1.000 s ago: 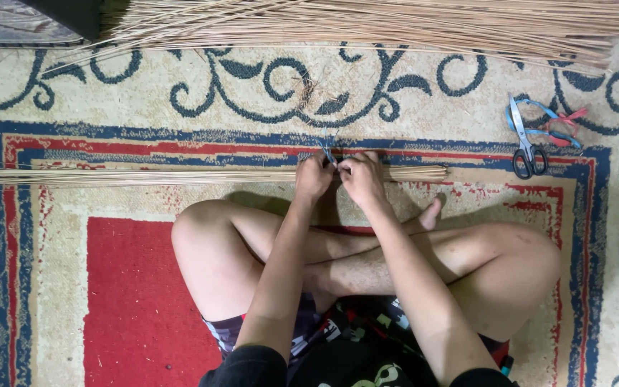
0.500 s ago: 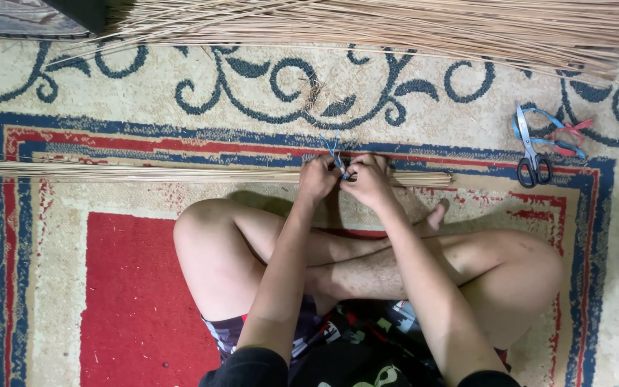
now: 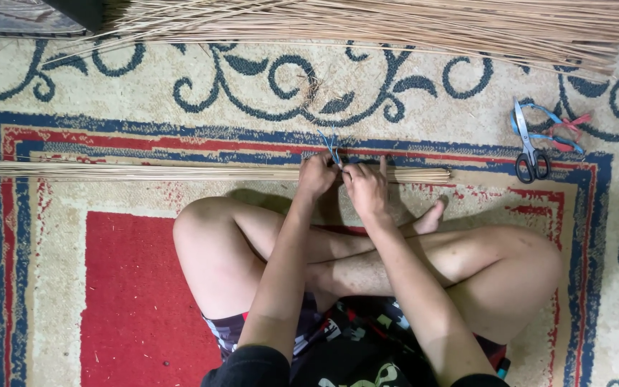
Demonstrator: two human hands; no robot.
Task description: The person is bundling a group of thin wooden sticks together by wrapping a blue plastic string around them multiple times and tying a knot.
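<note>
A long bundle of thin pale sticks (image 3: 145,172) lies across the patterned rug in front of my crossed legs. My left hand (image 3: 316,175) and my right hand (image 3: 367,188) sit close together on the bundle near its right end. Between them a thin blue string (image 3: 331,147) sticks up from the bundle, and both hands pinch it with curled fingers. The bundle's right tip (image 3: 431,174) pokes out past my right hand.
A large heap of loose sticks (image 3: 410,21) runs along the top edge. Grey scissors (image 3: 529,154) lie at the right beside a tangle of blue and red string (image 3: 560,129). My bare knees spread to both sides on the rug.
Both hands stay on the string at the same spot on the bundle, with only small finger shifts. The view has drifted slightly.
</note>
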